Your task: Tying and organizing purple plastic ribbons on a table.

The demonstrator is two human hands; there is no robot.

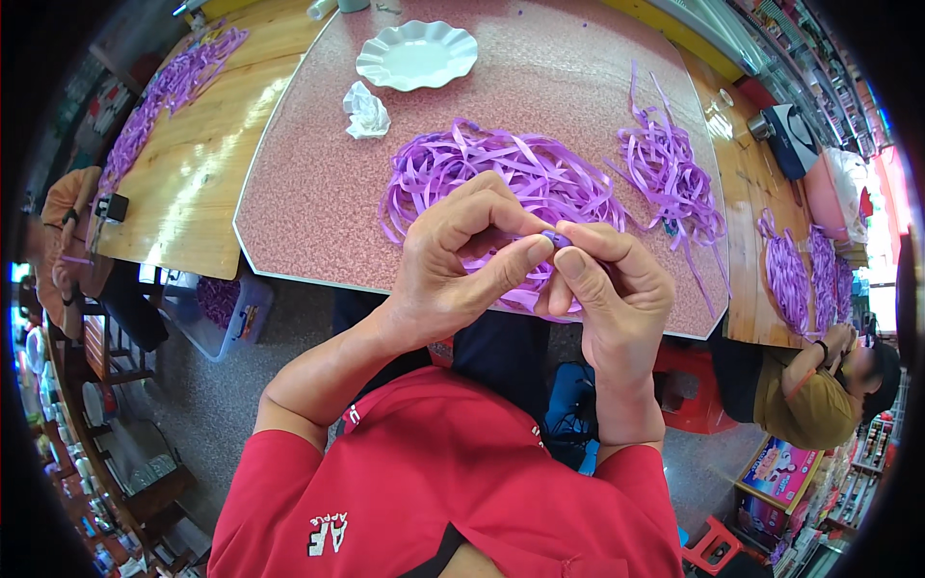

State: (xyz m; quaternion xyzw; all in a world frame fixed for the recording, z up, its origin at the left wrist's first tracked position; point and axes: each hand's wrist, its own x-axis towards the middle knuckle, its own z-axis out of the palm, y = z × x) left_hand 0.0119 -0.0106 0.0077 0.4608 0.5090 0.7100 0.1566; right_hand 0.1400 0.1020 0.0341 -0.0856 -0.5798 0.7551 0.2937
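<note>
Above the near edge of the pinkish speckled table, my left hand (462,252) and my right hand (617,279) meet fingertip to fingertip. Thumbs and forefingers of both are closed on a small dark purple piece (555,238), mostly covered by the fingers; its exact kind is too small to make out. Just beyond and below my hands lies a big loose pile of light purple ribbons (520,159). My hands hide part of it. To its right rests a second, smaller bunch of purple ribbons (665,164).
A white scalloped plate (417,56) and crumpled clear plastic (366,111) lie toward the back of the pink table (299,193). Wooden tables flank it, bearing more ribbons (788,275). People sit at left and right. A red stool (689,385) and a plastic bin (241,313) stand below.
</note>
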